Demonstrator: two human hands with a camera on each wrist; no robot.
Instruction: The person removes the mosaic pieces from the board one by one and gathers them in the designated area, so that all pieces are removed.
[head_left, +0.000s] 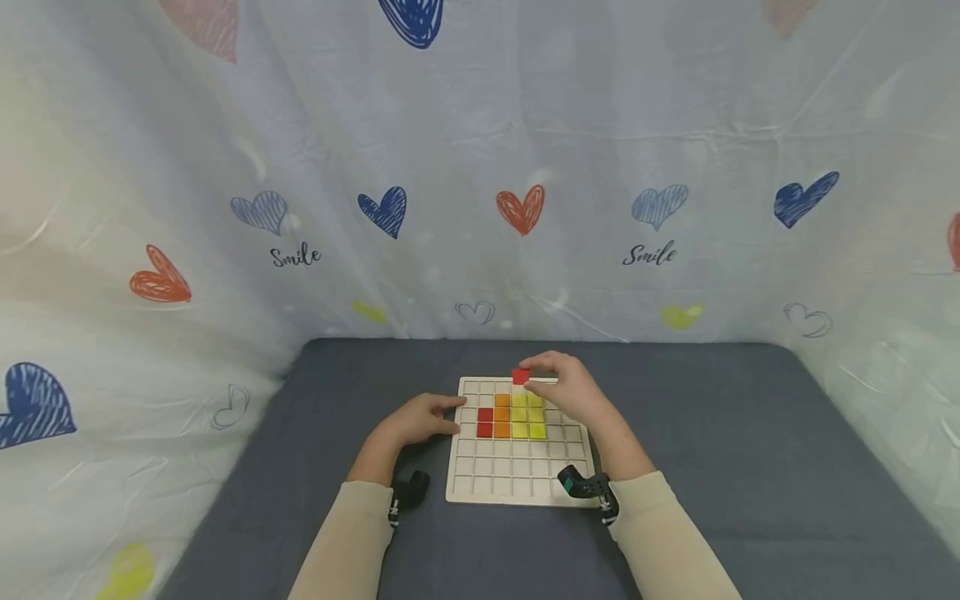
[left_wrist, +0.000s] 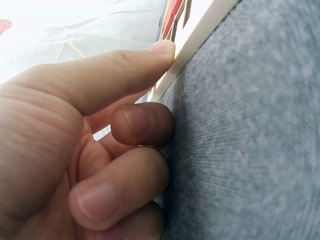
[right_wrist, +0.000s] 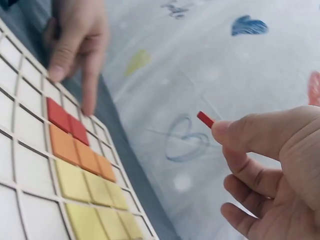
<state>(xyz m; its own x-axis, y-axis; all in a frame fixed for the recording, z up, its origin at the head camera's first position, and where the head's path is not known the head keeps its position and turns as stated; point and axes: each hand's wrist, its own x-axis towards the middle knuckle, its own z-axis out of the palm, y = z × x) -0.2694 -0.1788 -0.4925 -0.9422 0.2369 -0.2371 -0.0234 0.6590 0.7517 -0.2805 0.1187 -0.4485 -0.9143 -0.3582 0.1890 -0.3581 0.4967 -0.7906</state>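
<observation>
A square pale wooden grid board (head_left: 521, 502) lies on the dark cloth. Above its far edge in the head view, my right hand (head_left: 572, 392) pinches a small red tile (head_left: 521, 377) between thumb and fingers. The right wrist view has this tile edge-on, lifted off the board. My left hand (head_left: 422, 419) rests at the board's left side, thumb and a finger spread along the edge. In the left wrist view its thumb (left_wrist: 120, 75) touches the rim, the other fingers loosely bent below. Set in the grid are two red tiles (head_left: 485, 422), three orange tiles (head_left: 502, 415) and several yellow tiles (head_left: 528, 416).
Grey cloth (head_left: 712, 467) covers the table around the board. Behind and at the sides hangs a pale curtain (head_left: 450, 167) printed with hearts and the word Smile. A dark wrist camera (head_left: 583, 483) on the right arm overlaps the board's near right corner.
</observation>
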